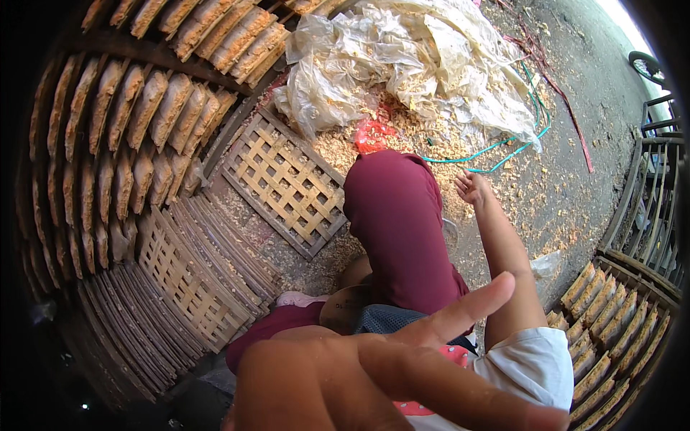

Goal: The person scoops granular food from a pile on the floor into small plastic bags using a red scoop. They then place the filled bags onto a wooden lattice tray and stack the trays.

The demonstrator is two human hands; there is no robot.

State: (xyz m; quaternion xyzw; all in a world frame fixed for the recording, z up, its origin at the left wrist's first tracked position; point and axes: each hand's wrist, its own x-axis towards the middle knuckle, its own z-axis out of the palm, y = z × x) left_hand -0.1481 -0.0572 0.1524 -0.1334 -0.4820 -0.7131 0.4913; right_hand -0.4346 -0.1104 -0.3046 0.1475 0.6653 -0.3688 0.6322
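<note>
Close to the camera, my left hand [345, 372] spreads its fingers and thumb across the bottom of the view, blurred, with nothing visible in it. On the right, my right arm reaches forward from a white sleeve [531, 366]. My right hand [471, 187] is beside my knee in maroon trousers [401, 226], its fingers apart and holding nothing I can see. It is just below a loop of green plastic strap [498, 168], over ground strewn with crumbs. Left of my knee, a woven bamboo tray [283, 180] with a wooden frame lies on the ground.
Crumpled clear plastic sheeting [415, 70] is heaped ahead, beside a red plastic bag [373, 132]. Slabs with crumbly orange edges [143, 105] fill racks at left. Trays [188, 275] are stacked below. More slabs [614, 318], a slatted frame [655, 204] and a wheel [647, 65] are at right.
</note>
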